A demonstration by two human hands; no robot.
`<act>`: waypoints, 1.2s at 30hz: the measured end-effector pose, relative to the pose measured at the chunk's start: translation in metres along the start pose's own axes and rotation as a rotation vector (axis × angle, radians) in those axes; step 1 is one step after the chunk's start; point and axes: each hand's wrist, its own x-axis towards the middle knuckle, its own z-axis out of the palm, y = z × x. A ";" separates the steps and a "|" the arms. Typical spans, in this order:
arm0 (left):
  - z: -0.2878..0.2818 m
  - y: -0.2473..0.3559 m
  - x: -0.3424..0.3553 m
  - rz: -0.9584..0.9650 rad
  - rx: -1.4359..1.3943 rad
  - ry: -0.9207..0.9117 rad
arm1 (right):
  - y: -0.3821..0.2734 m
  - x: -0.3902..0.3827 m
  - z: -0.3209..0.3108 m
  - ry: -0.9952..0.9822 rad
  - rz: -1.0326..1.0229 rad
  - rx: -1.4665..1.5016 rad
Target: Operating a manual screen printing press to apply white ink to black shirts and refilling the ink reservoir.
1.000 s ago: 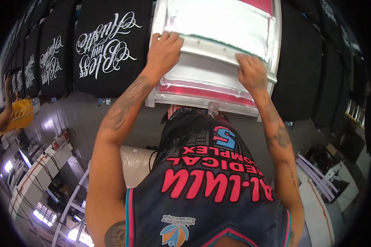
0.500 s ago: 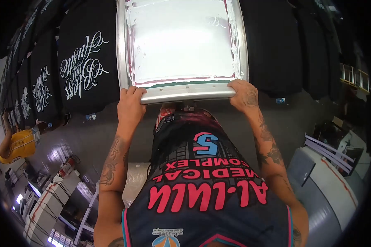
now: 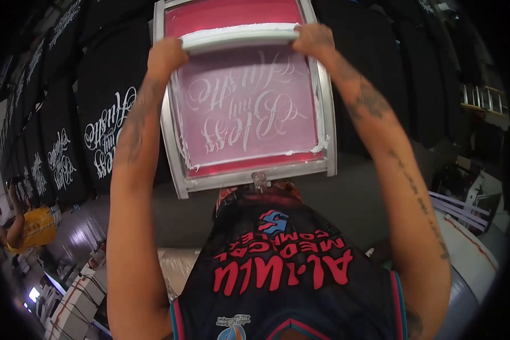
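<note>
From the head camera, both hands are on the squeegee [image 3: 241, 38], a pale bar lying crosswise over the far part of the screen [image 3: 215, 182]. The left hand [image 3: 168, 55] is clamped round the bar's left end, beside the screen's left rail; the right hand [image 3: 314, 39] grips the other end, by the right rail. So they're well apart, arms stretched long, one bar between them! White ink [image 3: 243, 28] lies in a ridge along the bar's far edge, with more smeared thick down the screen's right inner side.

Look at the mesh on the near side of the bar: a thin, milky film, and pale script [image 3: 235, 107] showing through it, upside down. A red band [image 3: 232, 17] runs across the screen's far end, a red strip along its near end, and a small metal bracket [image 3: 259, 181] sits at the middle of the near rail.

Left of the screen, black shirts [image 3: 110, 136] in a row, white script on them; right of it, black cloth [image 3: 362, 79]. Near side, the person's dark jersey [image 3: 289, 260]. Far off to the screen's left, a co-worker in yellow [image 3: 35, 228]; to its right, a ladder [image 3: 484, 99].
</note>
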 end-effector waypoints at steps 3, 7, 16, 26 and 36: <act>-0.001 -0.001 0.004 0.030 0.033 -0.112 | 0.011 0.022 -0.004 -0.103 0.044 0.076; -0.025 0.035 -0.151 0.025 -0.056 -0.088 | 0.008 -0.138 0.033 -0.030 -0.028 0.026; -0.008 0.073 -0.300 -0.022 -0.226 -0.066 | -0.048 -0.279 0.007 -0.109 -0.008 0.323; 0.011 0.053 -0.175 -0.037 -0.119 0.032 | -0.025 -0.176 0.023 0.117 -0.001 0.244; -0.020 0.004 0.010 0.009 -0.053 -0.032 | 0.003 0.004 0.000 -0.069 0.006 0.072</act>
